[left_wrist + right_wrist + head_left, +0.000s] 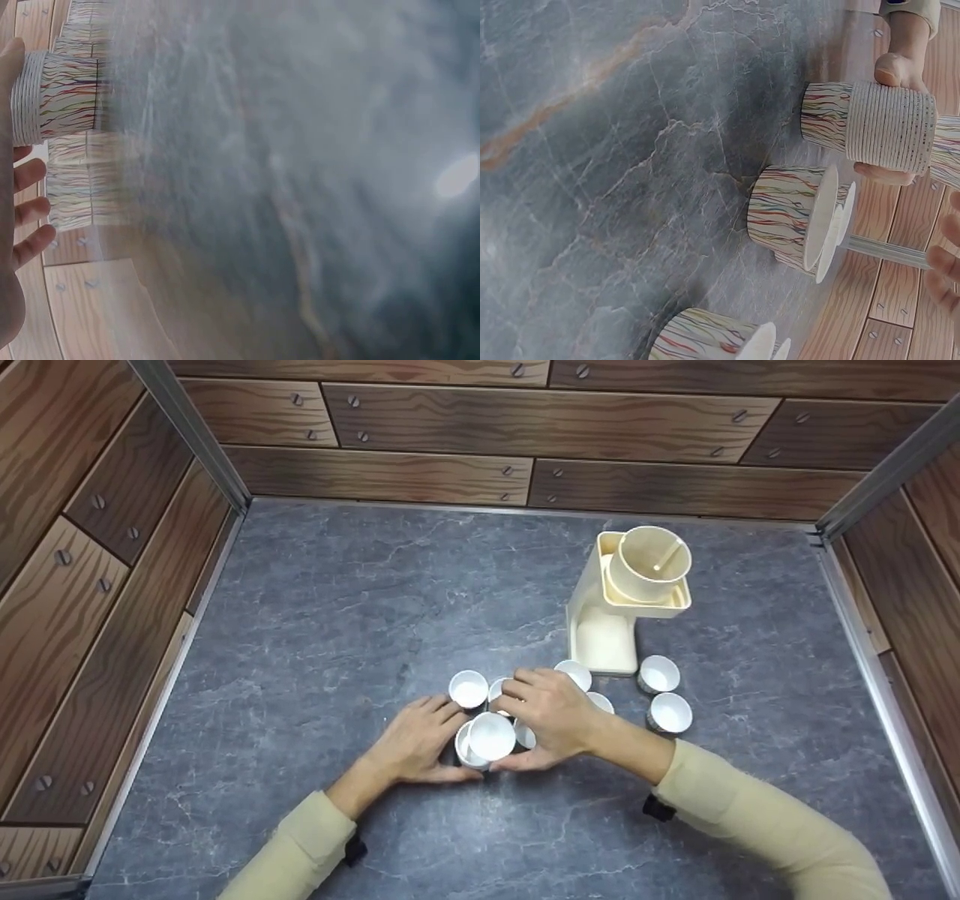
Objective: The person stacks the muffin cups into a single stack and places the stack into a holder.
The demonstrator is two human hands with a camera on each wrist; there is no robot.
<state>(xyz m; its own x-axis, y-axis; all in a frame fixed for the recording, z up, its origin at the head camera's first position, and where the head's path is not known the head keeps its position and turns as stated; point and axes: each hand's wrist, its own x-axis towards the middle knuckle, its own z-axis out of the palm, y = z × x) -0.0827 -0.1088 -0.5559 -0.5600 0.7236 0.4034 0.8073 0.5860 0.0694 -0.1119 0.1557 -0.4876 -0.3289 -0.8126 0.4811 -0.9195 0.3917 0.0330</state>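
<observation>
My left hand [420, 741] grips a stack of nested white paper cups [464, 746] with coloured wavy streaks on their sides. Many layered rims of this cup stack [890, 124] show in the right wrist view, the left thumb on one side and fingers on the other. Right over it, my right hand [551, 712] holds another paper cup [492, 736] between thumb and fingers, mouth up. That upper cup [946, 150] is cut off by the edge of the right wrist view. Close behind the hands stands another cup [468, 689]; more are partly hidden by the right hand.
A cream plastic stand [604, 641] with a round open cylinder [651, 556] on top stands behind the right hand. Two more cups [659, 673] are right of its base. Wood-patterned walls [435, 420] with metal edging surround the grey marbled tabletop [337, 607].
</observation>
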